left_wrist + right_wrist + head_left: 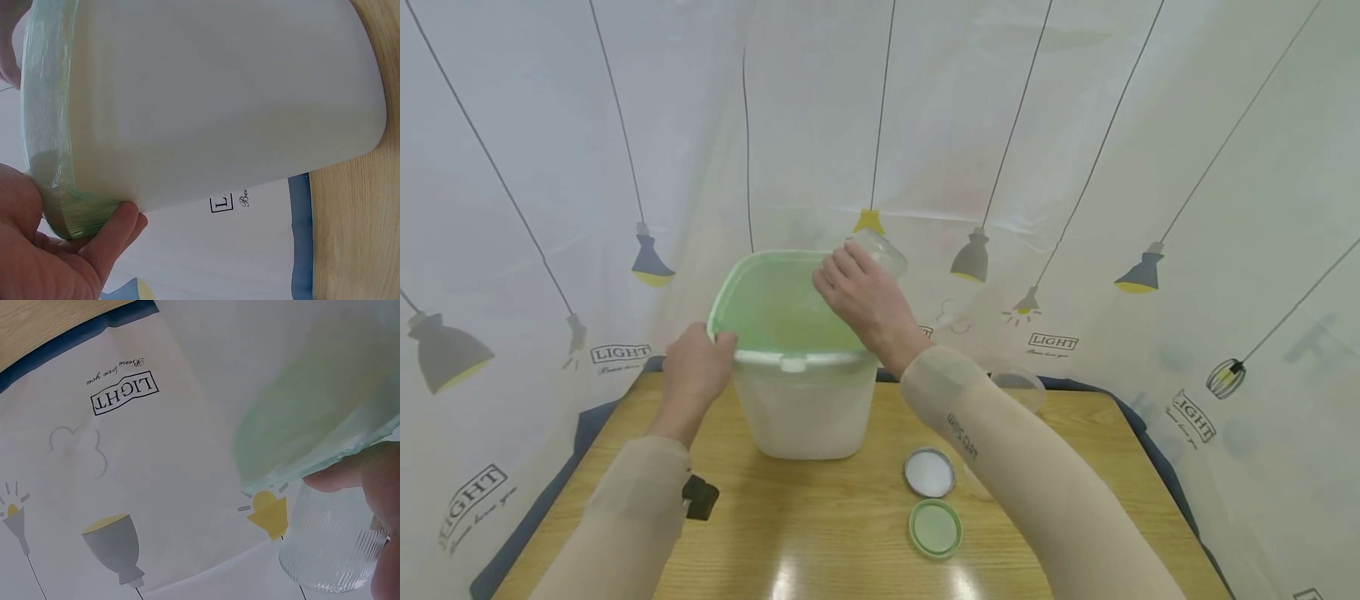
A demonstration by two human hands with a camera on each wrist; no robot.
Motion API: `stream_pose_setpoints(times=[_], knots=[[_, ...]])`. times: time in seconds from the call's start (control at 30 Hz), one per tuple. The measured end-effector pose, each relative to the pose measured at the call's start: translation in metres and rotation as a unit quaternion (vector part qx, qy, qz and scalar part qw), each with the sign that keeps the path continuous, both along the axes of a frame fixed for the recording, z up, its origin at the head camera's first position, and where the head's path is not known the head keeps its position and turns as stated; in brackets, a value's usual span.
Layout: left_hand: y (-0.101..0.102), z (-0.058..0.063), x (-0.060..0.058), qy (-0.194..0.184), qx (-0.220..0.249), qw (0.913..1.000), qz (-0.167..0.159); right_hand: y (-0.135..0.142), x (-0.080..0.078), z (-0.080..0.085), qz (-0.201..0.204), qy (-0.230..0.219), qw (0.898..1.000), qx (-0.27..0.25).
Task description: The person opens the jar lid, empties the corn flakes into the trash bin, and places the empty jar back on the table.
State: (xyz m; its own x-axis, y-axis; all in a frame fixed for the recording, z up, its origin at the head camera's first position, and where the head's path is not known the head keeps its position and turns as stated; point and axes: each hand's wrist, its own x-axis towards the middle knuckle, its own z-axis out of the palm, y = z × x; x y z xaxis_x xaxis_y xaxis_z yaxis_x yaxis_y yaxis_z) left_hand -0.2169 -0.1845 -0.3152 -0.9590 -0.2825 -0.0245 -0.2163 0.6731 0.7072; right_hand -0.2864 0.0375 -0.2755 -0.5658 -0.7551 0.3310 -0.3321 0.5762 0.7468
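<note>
A white trash bin (805,417) stands on the wooden table, lined with a thin green bag (767,304) folded over its rim. My left hand (696,362) grips the left corner of that rim, fingers on the bag's folded edge (47,125) in the left wrist view. At the rim's right side, my right hand (867,296) holds a clear ribbed glass (331,544) tilted on its side. Its base points away to the right, and its mouth is hidden behind the hand and the bag.
Right of the bin lie a round silver-rimmed lid (929,472) and a green round lid (936,528). A clear container (1018,385) is partly hidden behind my right forearm. A black object (702,498) shows by my left wrist. A lamp-printed curtain (820,125) surrounds the table.
</note>
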Motion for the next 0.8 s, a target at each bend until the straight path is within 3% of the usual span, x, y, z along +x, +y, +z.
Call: stream_pose_setpoints(times=[0.4,0.63,0.8], knots=[[0.001,-0.0009,-0.0004,-0.011,0.004,0.9999,-0.001,0.0076,0.0001,0.001,-0.012,-0.02,1.0,0.004],[0.0014,-0.0002,0.0003,-0.004,-0.001,1.0,0.002,0.008,-0.0007,0.0034,0.001,0.02,1.0,0.019],[0.0014,-0.0002,0.0004,-0.003,-0.001,1.0,0.005,0.0063,-0.0008,0.005,0.001,0.019,0.999,0.033]])
